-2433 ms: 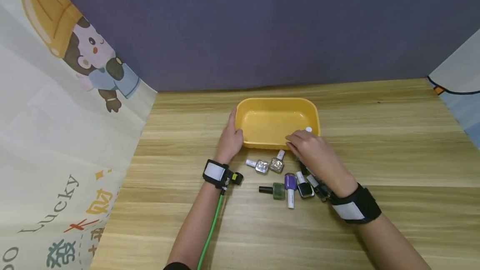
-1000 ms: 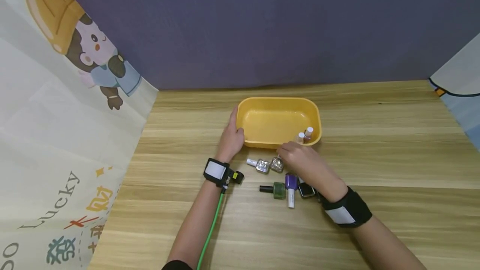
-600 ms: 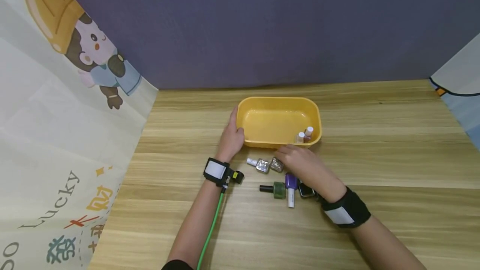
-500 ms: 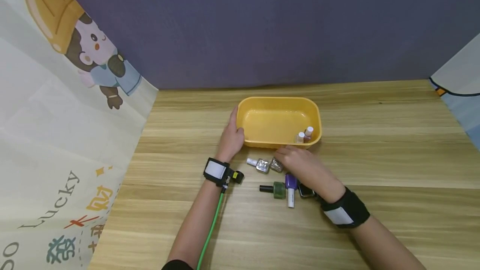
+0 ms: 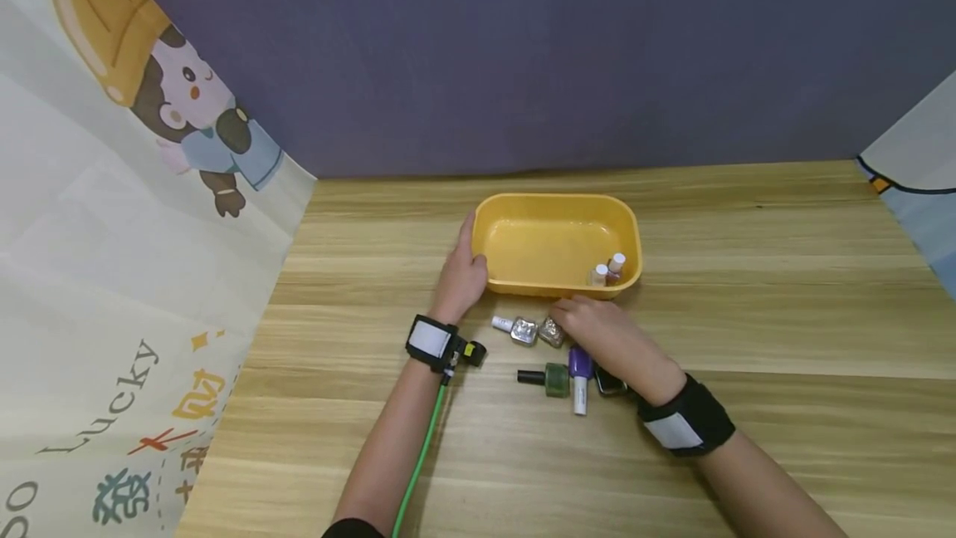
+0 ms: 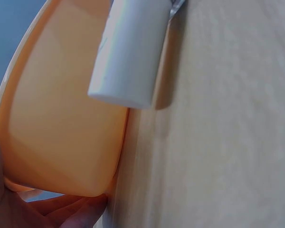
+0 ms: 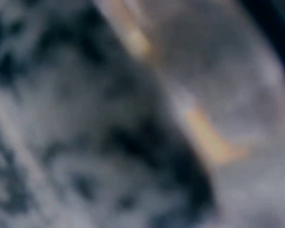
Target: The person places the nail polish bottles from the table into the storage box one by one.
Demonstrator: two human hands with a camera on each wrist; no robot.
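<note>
My left hand [image 5: 459, 276] grips the left end of a yellow plastic basin [image 5: 553, 287], thumb at the rim; in the left wrist view its fingers [image 6: 78, 211] curl round the basin's outside. In front of the basin, my right hand [image 5: 601, 335] has curled fingers at a gold-glitter nail polish bottle [image 5: 551, 332], whose cap is hidden under them. A silver nail polish bottle [image 5: 524, 331] with a white cap lies just left of it. Two white-capped nail polish bottles [image 5: 616, 262] stand in the basin's front right corner. The right wrist view is a blurred close-up of glassy shapes.
Nearer me on the wooden table [image 5: 784, 314] lie a green nail polish bottle [image 5: 556, 380] with a black cap, a purple one [image 5: 579, 362] and a black one [image 5: 610, 382], partly under my right forearm. A dark blue wall [image 5: 560, 56] rises behind the table.
A second white-capped bottle has joined the first in the basin. My right hand has come from the basin's front rim down and left to the gold-glitter bottle, which has shifted slightly. My left hand stays put.
</note>
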